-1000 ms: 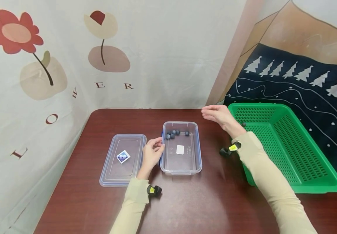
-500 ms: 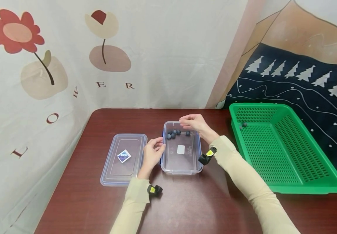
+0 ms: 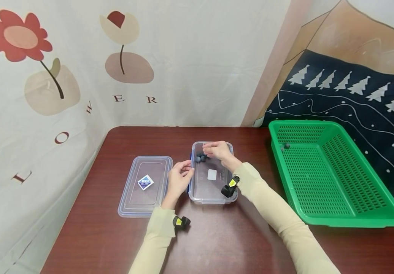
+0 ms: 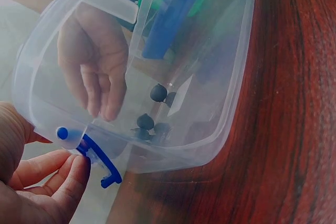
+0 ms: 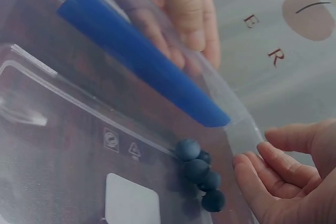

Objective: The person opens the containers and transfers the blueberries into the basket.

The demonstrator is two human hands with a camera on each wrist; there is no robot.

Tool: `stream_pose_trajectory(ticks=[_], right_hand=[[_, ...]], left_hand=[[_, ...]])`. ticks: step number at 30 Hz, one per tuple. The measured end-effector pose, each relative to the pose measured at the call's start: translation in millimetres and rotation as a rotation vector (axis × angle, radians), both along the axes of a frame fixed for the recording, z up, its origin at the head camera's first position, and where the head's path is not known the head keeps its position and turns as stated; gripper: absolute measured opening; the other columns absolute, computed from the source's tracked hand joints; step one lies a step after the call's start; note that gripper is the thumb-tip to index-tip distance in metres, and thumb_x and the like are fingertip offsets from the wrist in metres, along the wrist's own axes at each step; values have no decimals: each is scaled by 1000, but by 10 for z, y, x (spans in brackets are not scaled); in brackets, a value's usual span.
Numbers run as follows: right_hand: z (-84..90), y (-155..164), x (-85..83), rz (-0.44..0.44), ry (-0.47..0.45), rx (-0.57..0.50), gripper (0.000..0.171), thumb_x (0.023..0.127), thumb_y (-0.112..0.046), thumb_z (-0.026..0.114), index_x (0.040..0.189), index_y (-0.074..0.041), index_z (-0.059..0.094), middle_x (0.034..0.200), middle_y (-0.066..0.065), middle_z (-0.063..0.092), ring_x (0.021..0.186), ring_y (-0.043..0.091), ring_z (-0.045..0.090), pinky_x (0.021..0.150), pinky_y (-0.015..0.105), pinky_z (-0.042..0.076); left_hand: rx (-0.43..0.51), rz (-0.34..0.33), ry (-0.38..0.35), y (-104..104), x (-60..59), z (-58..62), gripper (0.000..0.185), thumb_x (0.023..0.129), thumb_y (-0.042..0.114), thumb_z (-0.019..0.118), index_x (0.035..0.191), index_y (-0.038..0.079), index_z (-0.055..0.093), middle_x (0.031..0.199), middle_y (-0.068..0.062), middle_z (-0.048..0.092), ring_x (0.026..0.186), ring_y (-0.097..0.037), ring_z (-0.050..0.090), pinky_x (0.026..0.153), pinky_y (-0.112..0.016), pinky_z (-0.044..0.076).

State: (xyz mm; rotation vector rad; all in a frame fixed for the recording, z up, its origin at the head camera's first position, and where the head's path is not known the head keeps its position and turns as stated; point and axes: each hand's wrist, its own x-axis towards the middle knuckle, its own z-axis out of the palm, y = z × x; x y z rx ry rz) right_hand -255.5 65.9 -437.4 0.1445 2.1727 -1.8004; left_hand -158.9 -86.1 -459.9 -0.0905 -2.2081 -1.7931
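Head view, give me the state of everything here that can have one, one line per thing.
Clear plastic container: open, a few dark blue berries at its far end.
Clear flat lid: off, lying beside the container.
Green plastic basket: nearly empty, two berries inside.
Left hand: holding the container's side.
Right hand: over the berries.

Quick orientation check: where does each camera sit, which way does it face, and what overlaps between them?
Head: worn high, facing forward and down at the table; shows both sleeved forearms, left hand, right hand.
Left wrist: low beside the clear box, looking through its wall; shows left fingers.
Right wrist: above the box floor; shows right fingertips.
Shared: both wrist views catch the blueberries and the other hand.
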Motion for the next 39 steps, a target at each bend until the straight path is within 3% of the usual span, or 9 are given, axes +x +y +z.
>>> stream_pose_trajectory(ticks=[5, 11, 20, 39], right_hand=[[-80, -38, -5, -13, 18, 52, 21, 86, 0, 62, 104, 8, 67, 103, 19, 68, 85, 19, 66, 82, 30, 58], [-143, -45, -3, -5, 34, 176, 16, 84, -4, 65, 98, 2, 71, 100, 16, 69, 86, 23, 68, 80, 31, 58], [-166, -61, -25, 9, 34, 304, 10, 82, -2, 68, 91, 0, 73, 93, 13, 70, 72, 16, 65, 70, 28, 59], [-230, -54, -4, 107, -6, 270, 16, 71, 8, 73, 87, 8, 72, 90, 18, 69, 61, 16, 65, 60, 26, 60]], left_hand=[[-12, -3, -1, 23, 86, 184, 26, 78, -16, 60, 103, -24, 57, 95, -36, 57, 85, -45, 59, 79, -47, 56], [1, -6, -5, 24, 96, 198, 27, 78, -17, 60, 104, -23, 58, 96, -36, 57, 85, -45, 59, 80, -48, 55], [2, -9, -5, 21, 92, 181, 27, 78, -16, 60, 104, -23, 58, 95, -36, 58, 85, -44, 60, 80, -45, 56], [-3, -1, -23, 32, 88, 184, 26, 78, -15, 60, 103, -22, 58, 94, -34, 58, 85, -42, 60, 79, -44, 56]])
